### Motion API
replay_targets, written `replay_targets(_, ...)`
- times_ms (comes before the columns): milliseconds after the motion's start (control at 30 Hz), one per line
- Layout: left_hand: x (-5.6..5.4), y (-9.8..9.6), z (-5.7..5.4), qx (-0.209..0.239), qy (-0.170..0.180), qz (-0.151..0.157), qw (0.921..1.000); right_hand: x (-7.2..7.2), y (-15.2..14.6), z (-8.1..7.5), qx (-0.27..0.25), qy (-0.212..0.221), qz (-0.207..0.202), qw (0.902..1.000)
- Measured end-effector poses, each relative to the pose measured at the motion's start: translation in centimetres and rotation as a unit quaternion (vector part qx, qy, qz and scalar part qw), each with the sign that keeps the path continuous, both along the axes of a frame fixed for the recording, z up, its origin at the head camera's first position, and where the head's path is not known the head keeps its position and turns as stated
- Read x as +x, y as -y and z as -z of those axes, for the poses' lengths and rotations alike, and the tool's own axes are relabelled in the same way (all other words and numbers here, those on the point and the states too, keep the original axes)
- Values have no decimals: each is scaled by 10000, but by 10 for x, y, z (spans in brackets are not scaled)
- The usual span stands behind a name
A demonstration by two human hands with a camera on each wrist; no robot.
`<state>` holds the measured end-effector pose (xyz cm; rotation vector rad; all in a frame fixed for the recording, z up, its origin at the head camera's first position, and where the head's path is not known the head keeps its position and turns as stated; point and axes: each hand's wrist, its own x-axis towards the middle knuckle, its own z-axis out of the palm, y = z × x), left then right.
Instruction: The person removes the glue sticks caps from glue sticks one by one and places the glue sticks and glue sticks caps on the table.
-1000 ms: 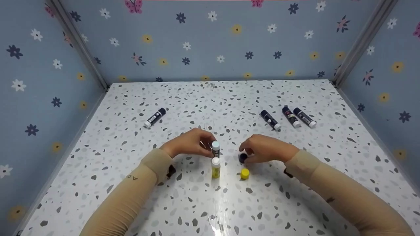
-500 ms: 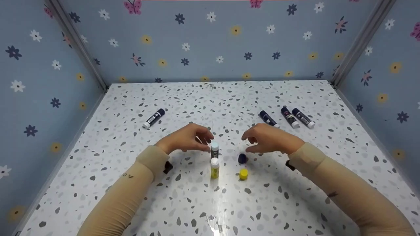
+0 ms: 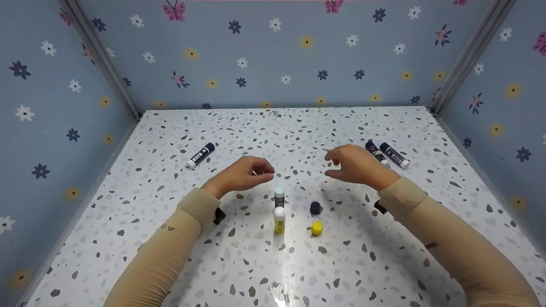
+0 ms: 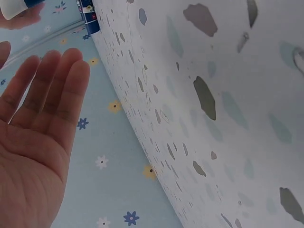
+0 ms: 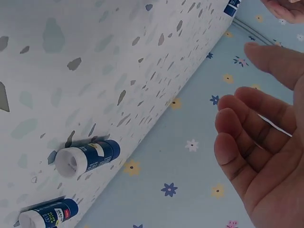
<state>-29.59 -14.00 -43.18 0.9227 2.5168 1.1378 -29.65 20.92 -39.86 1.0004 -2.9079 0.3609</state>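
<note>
Two glue sticks stand upright mid-table in the head view, white ends up: a dark-labelled one (image 3: 279,197) and, nearer, a yellow one (image 3: 279,221). To their right, a dark blue cap (image 3: 315,208) and a yellow cap (image 3: 317,228) rest on the table. My left hand (image 3: 243,172) is held just beyond and left of the dark-labelled stick, fingers loosely bent, holding nothing. Beyond the caps, my right hand (image 3: 356,165) hovers above the table with thumb and fingers apart. The right wrist view shows its empty palm (image 5: 273,161); a lying glue stick (image 5: 88,158) is near it.
One dark glue stick (image 3: 200,155) lies at the back left. At the back right, two others, one partly behind my hand (image 3: 376,152) and one farther right (image 3: 394,155), lie side by side. Blue flowered walls (image 3: 273,51) border the speckled table (image 3: 239,128).
My right hand has let go of the dark blue cap and moved up and away, now covering a lying glue stick. My left hand has moved off the dark-labelled glue stick, away from me.
</note>
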Motion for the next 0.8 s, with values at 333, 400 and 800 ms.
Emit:
replay_targets(333, -2, -2, 0, -341, -295, -472, 9979, -27, -11, 0, -8, 124, 899, 9959)
replay_targets(400, -3, -3, 1, -496, -342, -568, 9966, -32, -14, 1, 22, 248, 1084, 9938)
replay_targets(800, -5, -7, 0, -1225, -913, -859, 9845, -61, -28, 11, 216, 738, 1798, 9807)
